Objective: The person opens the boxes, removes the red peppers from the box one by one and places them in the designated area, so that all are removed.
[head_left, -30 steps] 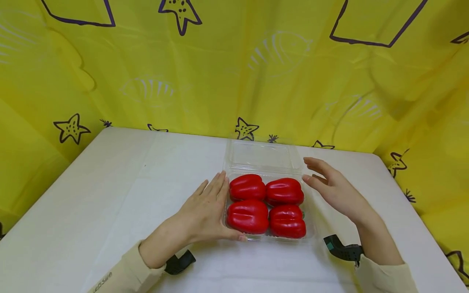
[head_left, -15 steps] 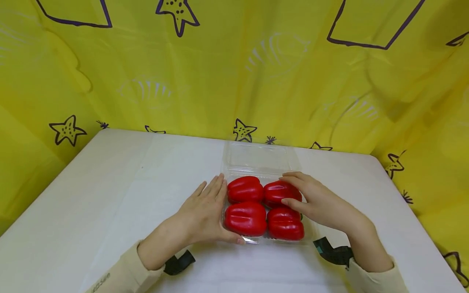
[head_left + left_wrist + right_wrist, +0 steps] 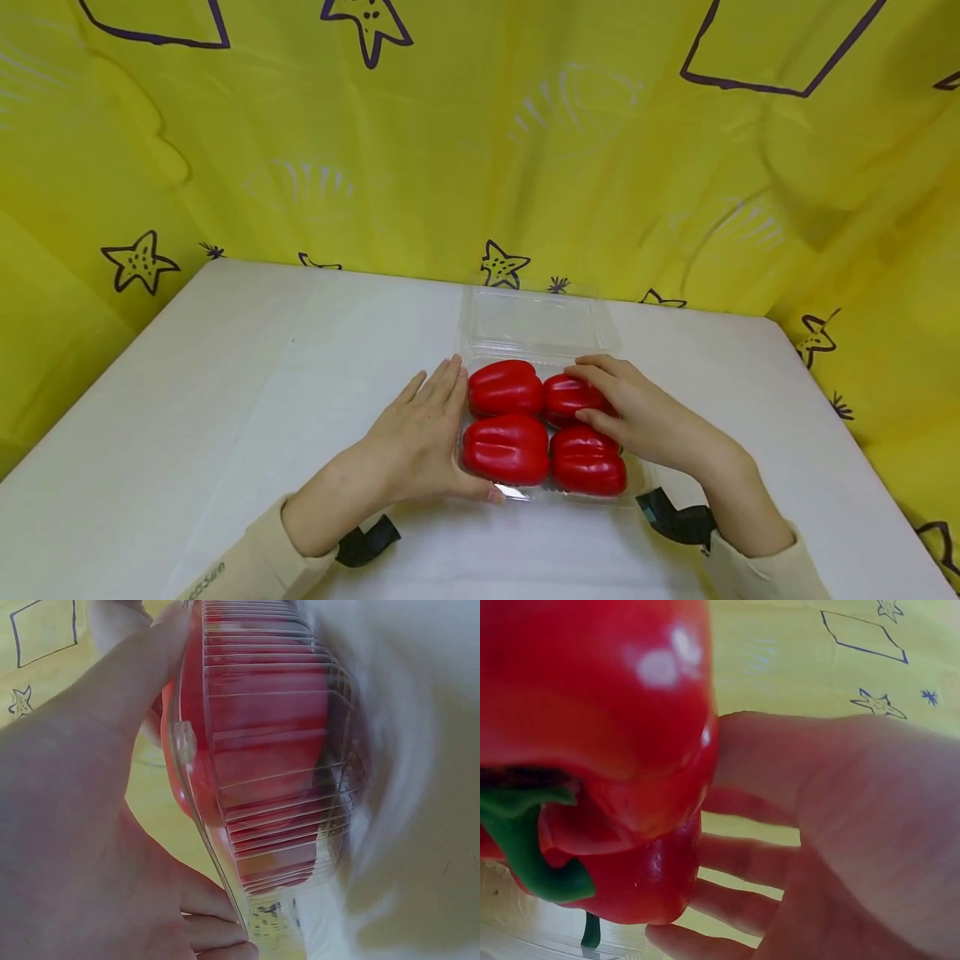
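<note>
Several red bell peppers lie in two rows inside a clear plastic clamshell box (image 3: 555, 499) in the head view. My left hand (image 3: 416, 437) rests along the box's left side, fingers straight and thumb at the front corner; the left wrist view shows the ribbed wall (image 3: 274, 750) close beside it. My right hand (image 3: 648, 417) holds the far right bell pepper (image 3: 557, 400), thumb on the near side and fingers over the far side. The near right bell pepper (image 3: 588, 461) sits just in front of it. In the right wrist view, a green stem (image 3: 532, 840) faces the camera.
The box's clear lid (image 3: 536, 323) lies folded back behind it on the white table (image 3: 300, 375). A yellow curtain (image 3: 435, 150) with starfish drawings hangs behind the table's far edge. Black wrist bands (image 3: 678, 517) stick out below both hands.
My right hand has come in from the box's right side onto the far right bell pepper and now grips it. The left hand has stayed against the box.
</note>
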`<state>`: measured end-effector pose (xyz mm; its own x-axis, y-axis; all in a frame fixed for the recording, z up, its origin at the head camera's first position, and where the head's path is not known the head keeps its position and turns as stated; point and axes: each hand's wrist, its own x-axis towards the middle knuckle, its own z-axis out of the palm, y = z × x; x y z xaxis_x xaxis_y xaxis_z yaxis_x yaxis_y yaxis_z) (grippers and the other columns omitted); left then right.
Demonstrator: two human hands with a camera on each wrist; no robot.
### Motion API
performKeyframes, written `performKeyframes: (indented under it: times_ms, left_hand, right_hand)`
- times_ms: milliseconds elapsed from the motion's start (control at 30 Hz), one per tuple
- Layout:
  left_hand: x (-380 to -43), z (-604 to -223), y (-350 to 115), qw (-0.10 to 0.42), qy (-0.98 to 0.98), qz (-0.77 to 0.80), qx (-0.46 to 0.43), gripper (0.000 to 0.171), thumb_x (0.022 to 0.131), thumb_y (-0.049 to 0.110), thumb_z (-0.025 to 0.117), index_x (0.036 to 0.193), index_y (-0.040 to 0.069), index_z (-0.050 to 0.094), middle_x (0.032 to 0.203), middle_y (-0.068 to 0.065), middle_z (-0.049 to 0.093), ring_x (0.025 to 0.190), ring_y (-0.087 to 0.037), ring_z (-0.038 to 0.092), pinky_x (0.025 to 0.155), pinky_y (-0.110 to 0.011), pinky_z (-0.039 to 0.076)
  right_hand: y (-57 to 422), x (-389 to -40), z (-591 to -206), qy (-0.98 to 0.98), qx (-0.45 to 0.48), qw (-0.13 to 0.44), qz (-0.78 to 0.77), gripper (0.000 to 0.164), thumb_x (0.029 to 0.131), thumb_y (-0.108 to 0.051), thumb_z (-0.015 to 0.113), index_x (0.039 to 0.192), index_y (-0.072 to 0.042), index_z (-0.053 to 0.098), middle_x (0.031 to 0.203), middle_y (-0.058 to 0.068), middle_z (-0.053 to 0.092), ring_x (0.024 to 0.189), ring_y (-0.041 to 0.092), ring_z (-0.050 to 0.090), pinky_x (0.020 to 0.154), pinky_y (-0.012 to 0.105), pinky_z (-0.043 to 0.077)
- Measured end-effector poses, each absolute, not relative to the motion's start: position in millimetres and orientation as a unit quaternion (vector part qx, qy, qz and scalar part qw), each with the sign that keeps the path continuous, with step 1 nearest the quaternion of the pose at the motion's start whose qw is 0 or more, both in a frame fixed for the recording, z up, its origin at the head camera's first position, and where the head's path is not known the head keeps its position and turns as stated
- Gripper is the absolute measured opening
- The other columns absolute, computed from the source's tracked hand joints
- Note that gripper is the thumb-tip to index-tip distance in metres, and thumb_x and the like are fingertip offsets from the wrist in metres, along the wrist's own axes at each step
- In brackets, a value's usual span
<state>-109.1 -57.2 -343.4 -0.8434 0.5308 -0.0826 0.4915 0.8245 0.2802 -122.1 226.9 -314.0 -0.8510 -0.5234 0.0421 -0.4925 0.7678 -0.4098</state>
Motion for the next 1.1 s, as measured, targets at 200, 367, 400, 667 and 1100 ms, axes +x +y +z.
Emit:
performKeyframes:
  times_ms: [200,367,400,667,1100]
  left_hand:
    - [-109.6,-342.2,-58.5,0.07,0.953,0.123,0.267,0.13,0.064,0.08,0.07,0.155,0.0,0.024,0.164,-0.016,0.024,0.154,-0.03,0.019,0.123,-0.053,0.022]
    - [-109.2,-342.9,-59.6,0.068,0.954,0.12,0.266,0.13,0.064,0.08,0.07,0.155,-0.001,0.025,0.164,-0.017,0.024,0.153,-0.03,0.02,0.123,-0.053,0.022]
    - [-109.2,-343.0,-59.6,0.067,0.954,0.12,0.267,0.13,0.064,0.08,0.07,0.155,-0.001,0.025,0.164,-0.017,0.024,0.153,-0.03,0.02,0.123,-0.052,0.022]
    - [-108.7,-343.3,-57.8,0.068,0.954,0.122,0.266,0.13,0.064,0.08,0.069,0.155,-0.001,0.025,0.164,-0.017,0.024,0.153,-0.031,0.021,0.123,-0.052,0.022]
    - [-106.9,-341.8,-56.7,0.062,0.954,0.119,0.269,0.13,0.064,0.081,0.068,0.155,-0.002,0.026,0.163,-0.018,0.024,0.153,-0.032,0.022,0.124,-0.052,0.021]
  right_hand:
    - [223.6,-125.3,-312.7,0.944,-0.245,0.039,-0.218,0.054,0.087,-0.018,0.076,0.135,-0.001,0.056,0.132,0.014,0.057,0.12,0.034,0.054,0.095,0.051,0.054]
    - [222.1,-126.0,-313.1,0.941,-0.248,0.036,-0.225,0.053,0.086,-0.017,0.077,0.133,0.001,0.059,0.13,0.015,0.058,0.118,0.035,0.054,0.092,0.049,0.056]
    - [222.0,-126.0,-313.4,0.942,-0.25,0.034,-0.222,0.053,0.086,-0.016,0.077,0.132,0.001,0.059,0.13,0.015,0.058,0.118,0.035,0.055,0.092,0.049,0.056]
    - [221.6,-124.4,-315.1,0.945,-0.254,0.012,-0.203,0.05,0.083,-0.013,0.079,0.128,0.002,0.063,0.125,0.014,0.062,0.114,0.031,0.058,0.092,0.046,0.057]
    - [221.2,-121.6,-313.1,0.95,-0.241,-0.007,-0.197,0.047,0.083,-0.013,0.08,0.124,0.003,0.065,0.125,0.016,0.063,0.114,0.035,0.059,0.091,0.049,0.057]
